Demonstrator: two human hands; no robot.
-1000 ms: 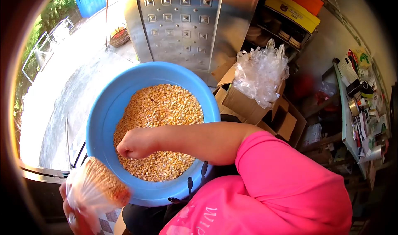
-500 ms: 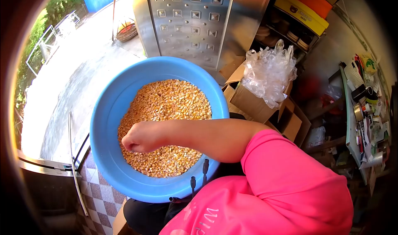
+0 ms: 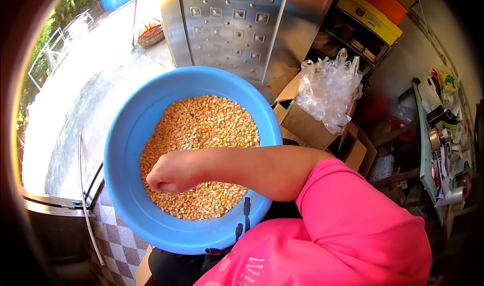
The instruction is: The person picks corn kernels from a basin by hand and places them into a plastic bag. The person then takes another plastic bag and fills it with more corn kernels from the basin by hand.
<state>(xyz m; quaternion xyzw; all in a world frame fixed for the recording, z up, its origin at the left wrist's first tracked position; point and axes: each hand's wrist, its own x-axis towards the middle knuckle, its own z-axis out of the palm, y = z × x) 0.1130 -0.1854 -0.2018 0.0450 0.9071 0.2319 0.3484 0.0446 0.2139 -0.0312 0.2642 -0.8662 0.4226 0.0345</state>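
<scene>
While I stand here, the head view shows a blue basin (image 3: pixel 126 145) holding a broad bed of loose yellow corn kernels (image 3: pixel 206 119); plenty seems left, but how much is done I cannot tell. The right arm (image 3: pixel 257 166), in a pink sleeve (image 3: pixel 358 210), stretches leftward across it. The right hand (image 3: pixel 174 172) hangs knuckles-up over the corn, curled closed; whether it pinches kernels is hidden. The left hand is out of view.

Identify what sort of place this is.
Probably a home entryway doubling as storage: an embossed metal door by a sunlit yard, shelved shoes, and a cluttered side table.
</scene>
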